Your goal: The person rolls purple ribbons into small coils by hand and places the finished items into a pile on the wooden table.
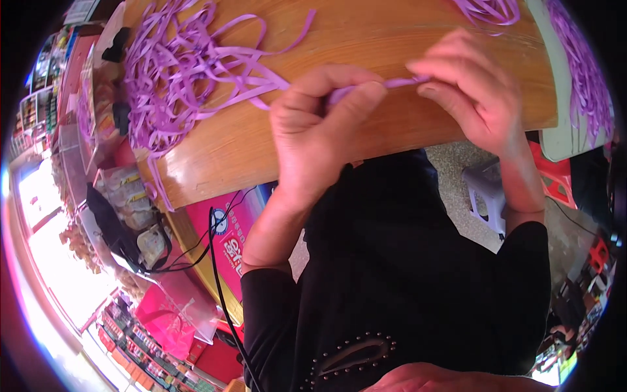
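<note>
Above the wooden table (225,153), my left hand (313,127) is closed around a purple ribbon (398,83), its thumb pressed against the curled index finger. The strip runs taut to the right, where its small knotted-looking end sits between the thumb and index fingertip of my right hand (477,95). The other fingers of that hand are bent and slightly blurred. From behind my left hand, ribbon strands lead into a big tangled heap of purple ribbon (170,78) on the table's left side.
More purple ribbon (490,10) lies at the far right edge, and a long bundle (581,72) hangs over a pale board (552,134). A grey stool (486,189) and a red stool (552,173) stand below. Black cables (212,261) run past a pink box (228,228) at the left.
</note>
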Demonstrator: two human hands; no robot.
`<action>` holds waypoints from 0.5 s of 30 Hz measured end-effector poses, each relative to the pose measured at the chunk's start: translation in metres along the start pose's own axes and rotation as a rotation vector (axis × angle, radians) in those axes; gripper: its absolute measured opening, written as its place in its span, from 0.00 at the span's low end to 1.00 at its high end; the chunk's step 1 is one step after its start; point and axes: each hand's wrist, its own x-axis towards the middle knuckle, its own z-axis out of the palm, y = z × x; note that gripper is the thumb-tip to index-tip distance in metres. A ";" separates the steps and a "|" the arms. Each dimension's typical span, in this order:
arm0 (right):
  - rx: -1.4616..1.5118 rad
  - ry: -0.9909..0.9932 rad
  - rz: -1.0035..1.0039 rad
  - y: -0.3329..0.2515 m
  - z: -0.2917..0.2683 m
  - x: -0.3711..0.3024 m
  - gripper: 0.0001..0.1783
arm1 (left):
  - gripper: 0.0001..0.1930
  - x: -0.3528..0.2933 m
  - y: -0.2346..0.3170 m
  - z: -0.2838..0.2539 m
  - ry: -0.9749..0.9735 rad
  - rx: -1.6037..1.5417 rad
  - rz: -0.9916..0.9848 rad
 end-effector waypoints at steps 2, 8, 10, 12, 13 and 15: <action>0.077 0.014 0.106 0.005 0.005 0.001 0.17 | 0.03 0.001 0.000 -0.008 0.106 -0.082 -0.018; 0.308 0.032 0.279 0.013 0.015 -0.006 0.22 | 0.04 0.003 -0.001 -0.007 0.089 -0.115 -0.046; 0.332 -0.002 0.282 0.015 0.018 -0.006 0.21 | 0.04 0.005 -0.001 -0.006 0.099 -0.115 -0.049; 0.312 -0.027 0.263 0.015 0.027 -0.005 0.20 | 0.04 0.005 0.000 -0.008 0.070 -0.145 -0.028; 0.287 -0.052 0.250 0.015 0.031 -0.004 0.20 | 0.04 0.006 0.002 -0.003 0.078 -0.143 -0.019; 0.301 -0.103 0.195 0.012 0.044 0.001 0.21 | 0.05 0.007 0.010 0.012 -0.029 -0.246 0.115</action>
